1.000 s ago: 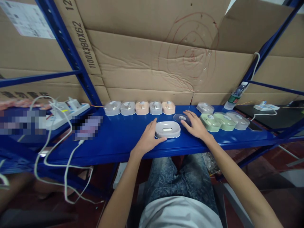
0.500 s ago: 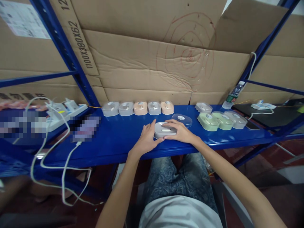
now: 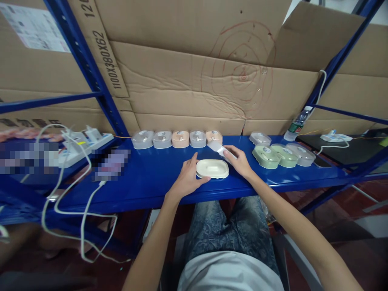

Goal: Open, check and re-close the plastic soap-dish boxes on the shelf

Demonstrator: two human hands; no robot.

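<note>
Left hand (image 3: pixel 188 176): set wide, thumb and fingers parted in a C around the left end of a cream dish (image 3: pixel 212 168), the thumb lying at its front edge. Gripping force cannot be told. Right hand (image 3: pixel 240 161): narrowed, holding a pale plastic piece (image 3: pixel 217 147) between thumb and fingers. The piece is smooth and tilted; its full outline is partly covered by the hand.

The cream dish is a shallow, rounded oblong with a smooth, hard-looking surface, a raised rim and a shaped floor. It lies flat, between the 2 hands, just beside the left palm and to the left of the right hand. The pale piece is above and behind its right end.

Both hands work over a glossy blue shelf (image 3: pixel 151 171). Right of the right hand stand 4 rounded containers (image 3: pixel 265 157) with transparent domed lids, 2 of them green. Along the rear edge stands a row of 5 similar containers (image 3: pixel 180 139), 3 grey and 2 peach. At rear right, a clear plastic bottle (image 3: pixel 297 126) leans. Behind everything, creased brown cardboard (image 3: pixel 160 81) carries red, roughly concentric loops.
</note>
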